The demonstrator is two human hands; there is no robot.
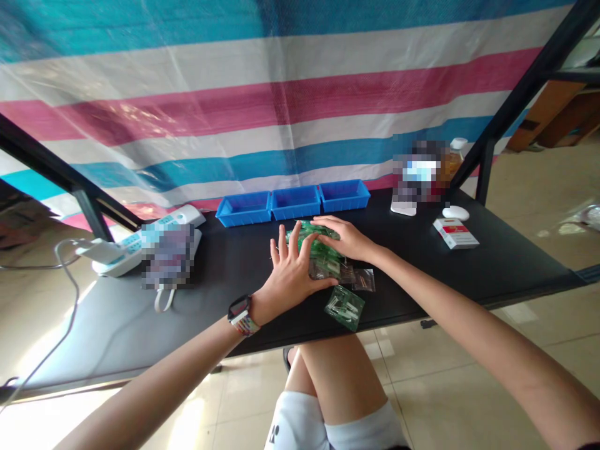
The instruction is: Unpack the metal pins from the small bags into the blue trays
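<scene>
A striped plastic sheet [210, 81] in blue, white and pink is the largest thing, hanging beyond the pile of green packets [323, 253]. Under the pile spreads a black table [234, 262], its near edge running above the person's bare knees. Directly beyond the pile stand three blue trays [296, 209] end to end in a row. Well to the left of the pile lies a white power strip [131, 247], with a plug and a grey cable [70, 312] at its outer end.

The pile itself is a loose heap of small bags, partly hidden by both hands. The left hand [291, 275] lies palm down along the pile's left and near side, fingers spread wide and thumb stretched out. The right hand [350, 240] reaches over the pile's right and far side, fingers extended and close together; its palm is turned out of sight, but it seems to rest on the bags rather than grip one.

Well to the right of the pile stand a capped bottle [454, 156], farther back, and a red-and-white box [455, 233]. A single green packet [345, 308] lies just on the pile's near side. A small clear bag [364, 280] sits at the pile's right edge.
</scene>
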